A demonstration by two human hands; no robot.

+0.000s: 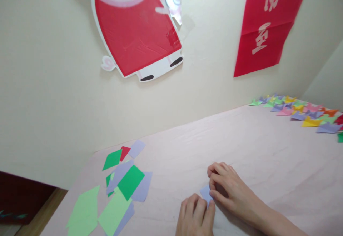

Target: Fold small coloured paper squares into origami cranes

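A small piece of lavender paper (205,192) lies on the pale pink sheet, partly covered by both hands. My left hand (195,217) comes from the bottom edge with bent fingers, its fingertips and thumb at the near side of the paper. From the lower right reaches my right hand (226,186), fingers curled and thumb tip on the paper's right edge. Both hands are closed about the paper, low against the surface. How much of it is folded beneath the fingers is hidden.
Loose green paper (131,181), light green paper (85,209), lavender paper (137,148) and red paper (124,152) lie at left. Several colourful folded paper shapes (312,121) stand in rows at far right. A wall (209,89) with a red banner (264,32) and pig sticker (136,36) borders the pink sheet (177,150).
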